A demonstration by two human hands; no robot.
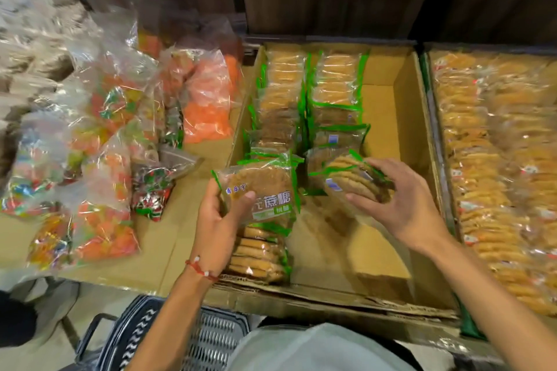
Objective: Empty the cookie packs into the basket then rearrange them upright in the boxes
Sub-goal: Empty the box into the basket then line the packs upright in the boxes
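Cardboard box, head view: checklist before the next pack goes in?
1. Left hand grip on labelled cookie pack: ok, thumb across its face.
2. Right hand grip on second cookie pack: ok, fingers curled over it.
3. Second cookie pack upright: not ok, tilted at the second row's near end.
4. Room in cardboard box: ok, right strip bare.
5. Standing rows tidy: ok, two rows on edge.
6. Basket contents: cannot tell, mostly hidden.
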